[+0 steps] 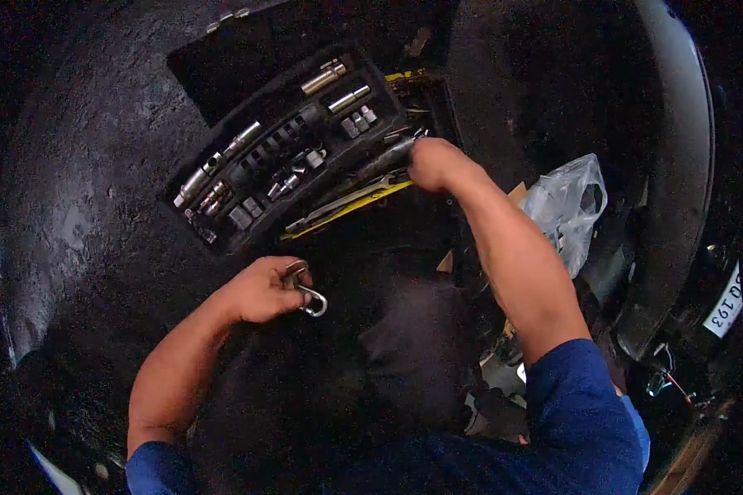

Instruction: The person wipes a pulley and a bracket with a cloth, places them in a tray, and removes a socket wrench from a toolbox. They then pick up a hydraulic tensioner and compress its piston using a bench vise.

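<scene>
Toolbox tray [330, 161] sits open on a dark surface ahead of the person, slanting up toward the right. Left hand [268, 290]: below the tray's near side and apart from it, fingers curled closed around a small metal piece [315, 307], whose shiny curved end sticks out past the thumb. Right hand [437, 163]: at the tray's right end, fingers bent and blurred; cannot tell how far open they are or whether they grip anything. Wrench [351, 197] lies along the near side of the tray, one end close to the right hand, with a yellow strip [347, 212] beside it. Tray contents: long sockets [349, 99] at upper right, short sockets [359, 122] below them, long bar [219, 163] at left. Clear plastic bag [563, 206] rests right of the right forearm; number plate [725, 304] at far right, tilted.
</scene>
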{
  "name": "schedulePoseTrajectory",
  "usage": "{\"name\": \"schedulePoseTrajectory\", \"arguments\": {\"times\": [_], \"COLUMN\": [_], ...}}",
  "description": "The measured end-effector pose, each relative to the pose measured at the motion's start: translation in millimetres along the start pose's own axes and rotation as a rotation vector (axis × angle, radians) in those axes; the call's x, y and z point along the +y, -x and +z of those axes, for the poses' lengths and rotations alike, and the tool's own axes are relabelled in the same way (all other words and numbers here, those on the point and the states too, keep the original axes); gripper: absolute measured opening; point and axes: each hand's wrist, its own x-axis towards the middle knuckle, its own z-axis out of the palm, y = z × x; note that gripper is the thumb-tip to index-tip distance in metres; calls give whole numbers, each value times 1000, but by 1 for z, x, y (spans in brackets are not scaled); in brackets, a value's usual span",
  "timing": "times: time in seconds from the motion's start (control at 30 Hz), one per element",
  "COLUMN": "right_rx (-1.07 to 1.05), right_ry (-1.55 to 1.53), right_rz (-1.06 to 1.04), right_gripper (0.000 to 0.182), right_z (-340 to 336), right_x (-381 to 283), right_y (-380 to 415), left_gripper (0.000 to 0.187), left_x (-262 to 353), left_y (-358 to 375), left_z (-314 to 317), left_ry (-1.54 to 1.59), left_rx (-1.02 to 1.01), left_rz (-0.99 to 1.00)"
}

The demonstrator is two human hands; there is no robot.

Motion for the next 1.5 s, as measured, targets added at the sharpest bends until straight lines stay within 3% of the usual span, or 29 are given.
{"name": "schedulePoseTrajectory", "arguments": {"times": [0.57, 0.87, 0.93, 1.03, 1.23, 1.47, 1.5], "right_rx": [-148, 141, 232, 104, 83, 160, 188], "right_ry": [30, 208, 291, 283, -43, -337, -510], "right_rz": [-51, -97, -184, -146, -273, -257, -251], "right_gripper": [24, 18, 18, 18, 22, 23, 20], "right_z": [-9, -7, -5, -24, -67, -60, -59], "right_x": [-4, -31, -34, -20, 32, 44, 44], "right_y": [2, 34, 37, 34, 41, 66, 72], "left_gripper": [15, 16, 16, 16, 16, 17, 17], "left_x": [-5, -7, -9, -11, 0, 11, 15], "left_y": [-2, -3, -3, 0, 4, 21, 30], "left_z": [0, -1, 0, 0, 2, -7, -10], "left_ry": [-61, -88, -94, -17, -31, -9, 6], "left_rx": [2, 30, 35, 36, 59, 101, 129], "left_rz": [13, 36, 32, 30, 46, 89, 96]}}
